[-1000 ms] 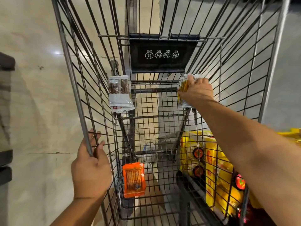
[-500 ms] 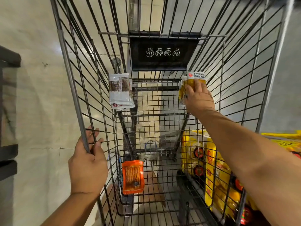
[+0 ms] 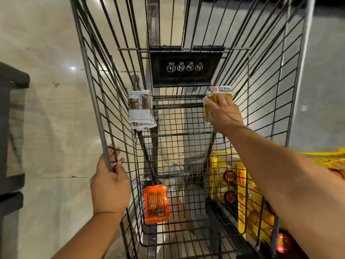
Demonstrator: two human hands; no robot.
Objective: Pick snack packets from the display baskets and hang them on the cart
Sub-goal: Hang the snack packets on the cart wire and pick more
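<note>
Head view: over the last second the right hand (image 3: 225, 114) has slid down the yellow packets (image 3: 221, 90) at the upper right of the cart (image 3: 93, 101). Earlier the fingers were curled over the top of the bundle. Now they lie extended and flat against its face, and the white printed header is exposed above the fingertips. Whether the thumb hooks behind the bundle cannot be determined. Judgement: the packets are probably seated on the wire at the far right corner, and the hand is pressing them into place before withdrawal, so this hang step appears nearly complete. The left hand (image 3: 110, 187), at lower left of the frame, has kept its position, with fingers wrapped round the cart's left rim bar to steady it. Cart contents: a bundle of white and brown packets (image 3: 140, 109) hangs on the left wall near the far end. An orange packet (image 3: 155, 204) sits low at centre; its attachment cannot be determined. Yellow bags (image 3: 242, 186) show behind the right wall at lower right. A black plate (image 3: 184, 69) hangs at the far end.
</note>
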